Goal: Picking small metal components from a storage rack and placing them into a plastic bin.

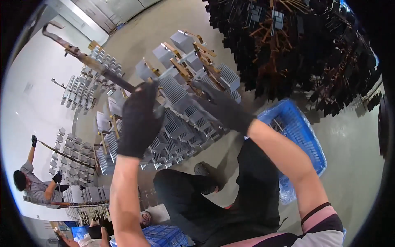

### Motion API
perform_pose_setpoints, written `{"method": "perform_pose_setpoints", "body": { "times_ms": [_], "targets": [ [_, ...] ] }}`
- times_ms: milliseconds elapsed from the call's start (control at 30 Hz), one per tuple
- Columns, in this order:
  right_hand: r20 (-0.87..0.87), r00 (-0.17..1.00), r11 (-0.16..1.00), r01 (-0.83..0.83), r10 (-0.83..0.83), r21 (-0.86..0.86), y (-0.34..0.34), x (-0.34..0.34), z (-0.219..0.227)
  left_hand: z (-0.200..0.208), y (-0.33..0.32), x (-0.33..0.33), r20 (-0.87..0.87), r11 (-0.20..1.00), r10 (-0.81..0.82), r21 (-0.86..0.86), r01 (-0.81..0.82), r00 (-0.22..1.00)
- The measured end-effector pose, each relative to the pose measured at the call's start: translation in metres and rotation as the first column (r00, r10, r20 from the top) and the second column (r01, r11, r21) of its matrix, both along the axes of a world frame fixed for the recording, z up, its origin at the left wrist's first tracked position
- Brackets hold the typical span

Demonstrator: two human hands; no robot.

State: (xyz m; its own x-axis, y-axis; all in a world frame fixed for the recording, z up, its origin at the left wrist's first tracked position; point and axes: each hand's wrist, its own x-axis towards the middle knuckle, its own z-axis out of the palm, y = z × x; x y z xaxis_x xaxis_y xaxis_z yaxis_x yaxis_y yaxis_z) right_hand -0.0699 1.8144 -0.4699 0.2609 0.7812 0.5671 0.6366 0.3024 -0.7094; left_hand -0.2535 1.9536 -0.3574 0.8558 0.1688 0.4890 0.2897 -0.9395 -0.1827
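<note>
My left hand (142,119), in a black glove, is closed around the shaft of a long hanging rack bar (96,66) with a hooked end. The bar slants up to the far left. My right hand (224,107), also black-gloved, reaches in from the right. Its fingers close at the edge of a silver finned heat sink (175,92), though the glove hides part of the grip. Below and around both hands, rows of similar finned heat sinks (173,123) sit on the rack. Copper-coloured arms (181,68) stick out among the blocks at the far side.
A blue plastic crate (302,123) lined with clear film stands beside my right knee. Dark racks with black parts (279,53) fill the far right. More loaded racks (78,94) stand at the left, where another person (37,185) handles a bar. Another blue crate (164,234) is near my left forearm.
</note>
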Motion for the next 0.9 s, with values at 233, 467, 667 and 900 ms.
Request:
{"method": "perform_pose_setpoints", "body": {
  "times_ms": [233, 467, 667, 900],
  "targets": [
    [0.075, 0.992, 0.985, 0.109, -0.100, -0.136, 0.077, 0.000, -0.011, -0.026, 0.011, 0.044, -0.143, 0.946, 0.113, 0.318, -0.062, 0.983],
    [-0.313, 0.942, 0.983, 0.064, -0.117, -0.175, 0.070, -0.012, -0.010, -0.035, 0.019, 0.047, -0.231, 0.970, 0.097, 0.239, -0.041, 0.968],
    [0.203, 0.903, 0.873, 0.276, -0.379, 0.402, 0.070, 0.002, -0.055, -0.029, -0.018, 0.023, 0.066, 0.992, 0.005, 0.127, -0.014, 0.998],
    [-0.189, 0.964, 0.977, 0.202, -0.186, 0.069, 0.075, -0.022, -0.023, -0.057, -0.052, -0.034, 0.187, 0.977, 0.008, -0.213, 0.032, 0.982]
  ]
}}
